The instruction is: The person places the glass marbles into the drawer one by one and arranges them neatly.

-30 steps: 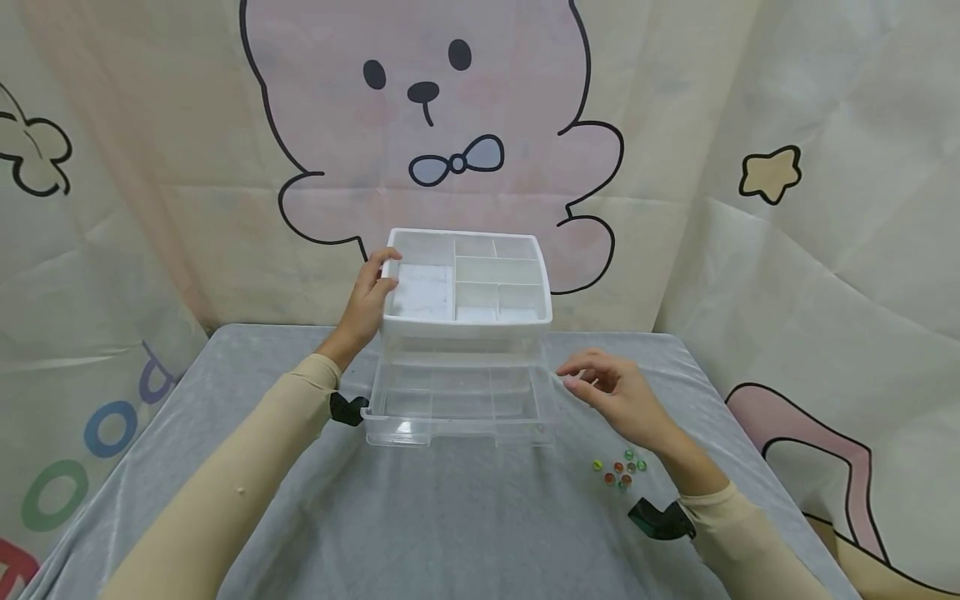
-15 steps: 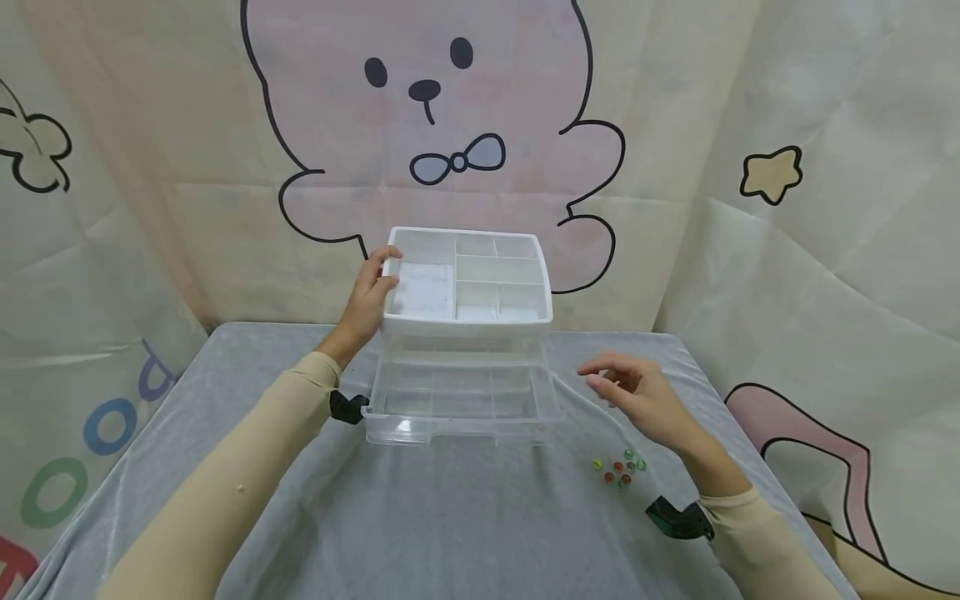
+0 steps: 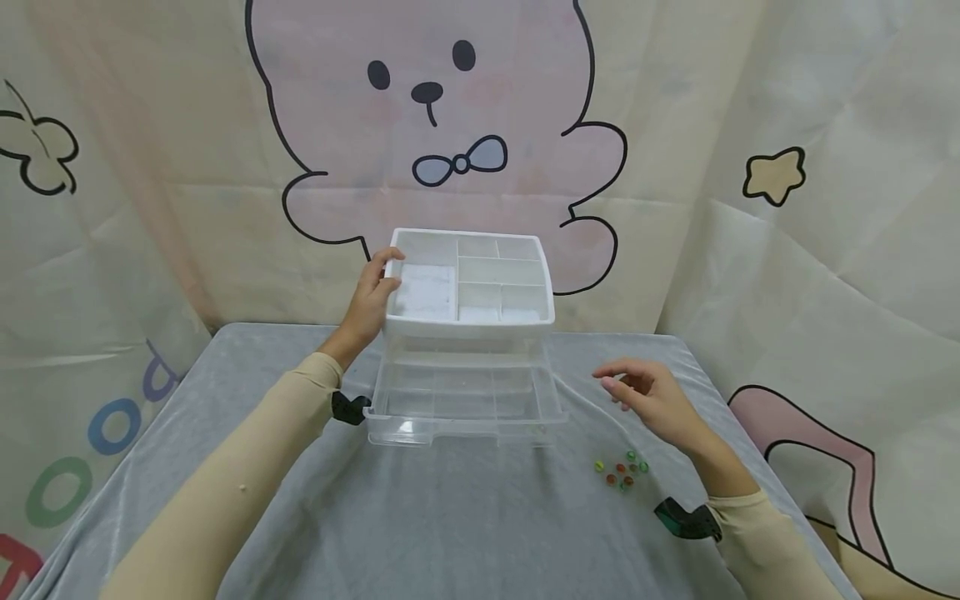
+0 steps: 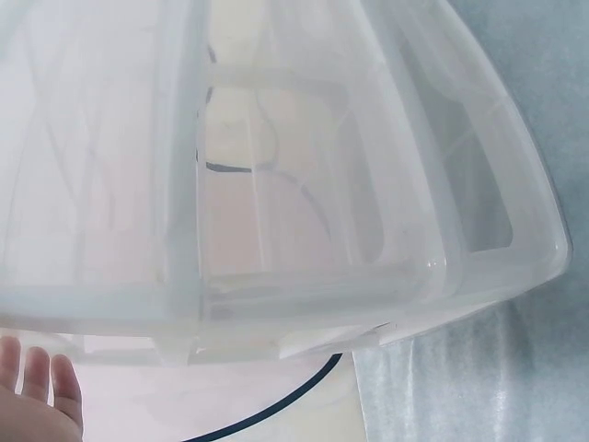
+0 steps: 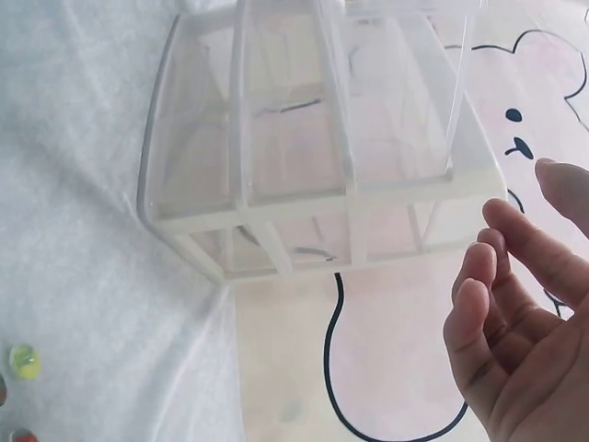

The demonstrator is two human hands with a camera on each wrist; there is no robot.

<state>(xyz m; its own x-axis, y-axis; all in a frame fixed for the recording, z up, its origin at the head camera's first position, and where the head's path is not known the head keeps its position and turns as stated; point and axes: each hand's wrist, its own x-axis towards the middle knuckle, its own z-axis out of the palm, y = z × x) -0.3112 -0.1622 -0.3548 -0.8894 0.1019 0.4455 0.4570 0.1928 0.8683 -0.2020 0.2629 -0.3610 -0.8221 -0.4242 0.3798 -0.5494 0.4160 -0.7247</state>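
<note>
A white and clear plastic drawer organizer (image 3: 468, 325) stands on the table, its top divided into several compartments. One clear divided drawer (image 3: 457, 431) is pulled out toward the front, with nothing seen inside. At the organizer's upper left edge, my left hand (image 3: 363, 307) grips the rim, fingertips over the top. My right hand (image 3: 654, 402) hovers right of the drawer, apart from it, its fingers loosely bent. In the right wrist view, nothing shows between the thumb and fingers of the right hand (image 5: 525, 313). Several glass marbles (image 3: 627, 482) lie below that hand.
Grey cloth (image 3: 450, 533) covers the table. A printed backdrop (image 3: 510, 83) with a bear stands behind it, and more printed sheets hang at both sides. Dark wrist cameras (image 3: 686, 520) sit at both cuffs. A yellow-green marble (image 5: 25, 361) shows in the right wrist view.
My right hand has moved away from the drawer's right side, to the right. The left hand keeps its grip on the rim, and the organizer and marbles stay in place.
</note>
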